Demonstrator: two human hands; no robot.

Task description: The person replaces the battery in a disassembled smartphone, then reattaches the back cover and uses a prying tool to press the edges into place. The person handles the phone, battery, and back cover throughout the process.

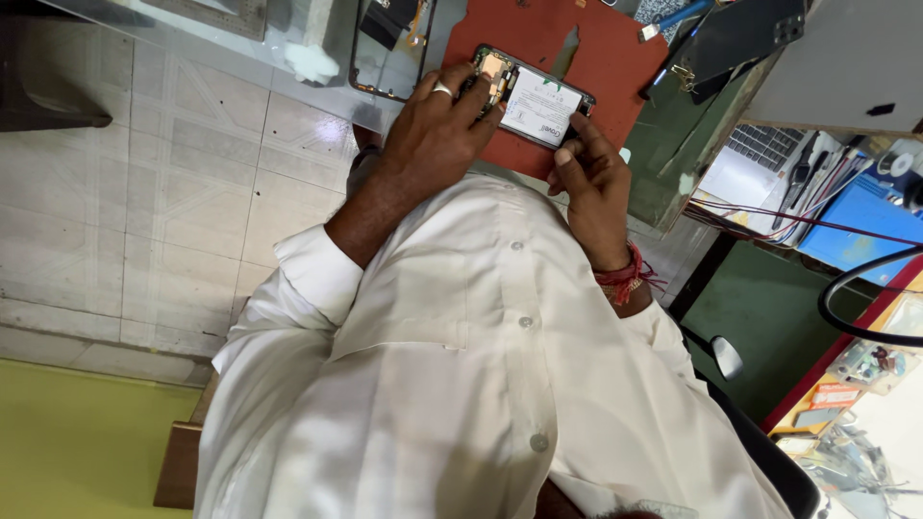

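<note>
Rust-red rubber work mat (615, 58) carries an opened smartphone with a white battery (532, 96). Left hand (437, 135) curls over its left end, gripping it; right hand (591, 183) presses a fingertip on its near-right edge. Bare mat lies beyond; a detached dark glass screen panel (389, 48) rests just left.

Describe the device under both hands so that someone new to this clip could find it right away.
Start at the reddish-brown work mat on the bench at the top of the view. On it lies an opened phone, back cover off, with the left hand on one end and the right hand at its other end. Its exposed white battery and bare circuitry distinguish it from the dark glass panel beside the mat.
</note>
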